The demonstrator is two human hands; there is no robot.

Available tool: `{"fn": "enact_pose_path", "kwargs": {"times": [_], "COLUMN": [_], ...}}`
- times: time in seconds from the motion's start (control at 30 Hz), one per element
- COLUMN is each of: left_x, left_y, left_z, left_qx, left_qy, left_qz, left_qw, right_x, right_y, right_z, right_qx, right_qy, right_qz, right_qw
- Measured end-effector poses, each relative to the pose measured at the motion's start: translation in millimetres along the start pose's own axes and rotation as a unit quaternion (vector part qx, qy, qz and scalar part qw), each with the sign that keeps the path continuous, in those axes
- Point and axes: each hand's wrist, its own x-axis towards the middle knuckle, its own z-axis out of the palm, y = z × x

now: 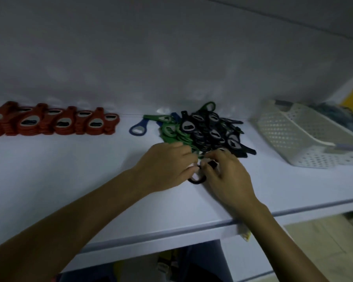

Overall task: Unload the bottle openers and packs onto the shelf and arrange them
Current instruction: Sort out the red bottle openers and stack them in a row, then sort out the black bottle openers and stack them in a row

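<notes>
While one white basket (300,135) lies tipped at the shelf's (69,180) right end, its contents too blurred to tell, the left hand (167,165) and right hand (226,176) pinch one black opener (197,180) before the mixed pile (204,131). Red openers (59,123) sit stacked back left; one blue opener (138,129) lies between.

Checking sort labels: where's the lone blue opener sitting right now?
Head view: the blue opener lies on the shelf near the back wall, between the row of red openers on its left and the green-and-black pile on its right.
</notes>
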Motion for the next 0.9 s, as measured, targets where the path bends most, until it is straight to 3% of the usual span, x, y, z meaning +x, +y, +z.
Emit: {"fn": "enact_pose_path", "kwargs": {"times": [0.23,0.3,0.37,0.43,0.53,0.6,0.7,0.73,0.8,0.9], "left_x": [24.2,26.8,30.4,31.3,26.9,24.7,23.7,22.2,18.7,18.6], "left_y": [12.7,6.7,2.9,-2.6,-18.0,-30.1,-44.4,-47.4,-51.1,-54.3], "left_z": [34.9,37.9,38.4,40.7,35.3,30.1,24.9,25.5,30.4,36.9], "left_qx": [-0.060,-0.155,-0.269,-0.313,-0.316,-0.357,-0.485,-0.496,-0.498,-0.503], "left_qy": [-0.075,-0.079,-0.101,-0.080,0.030,0.126,0.243,0.254,0.256,0.251], "left_qz": [-0.061,-0.096,-0.158,-0.195,-0.230,-0.273,-0.365,-0.390,-0.420,-0.428], "left_qw": [0.993,0.980,0.945,0.926,0.920,0.884,0.757,0.733,0.714,0.708], "right_x": [-4.1,3.1,16.2,35.1,66.6,87.9,108.9,111.3,108.0,102.9], "right_y": [16.9,17.3,15.7,12.5,4.8,-0.7,-6.5,-6.4,-2.5,5.6], "right_z": [-7.7,-8.5,-9.1,-10.5,-7.6,-1.7,12.5,20.1,36.4,45.1], "right_qx": [0.208,0.245,0.263,0.278,0.291,0.278,0.172,0.121,0.028,0.006], "right_qy": [-0.020,0.002,0.041,0.076,0.117,0.139,0.111,0.075,0.016,0.022], "right_qz": [0.072,0.079,0.092,0.094,0.090,0.084,0.007,-0.025,-0.058,-0.065], "right_qw": [0.975,0.966,0.959,0.953,0.945,0.947,0.979,0.989,0.998,0.998]}}
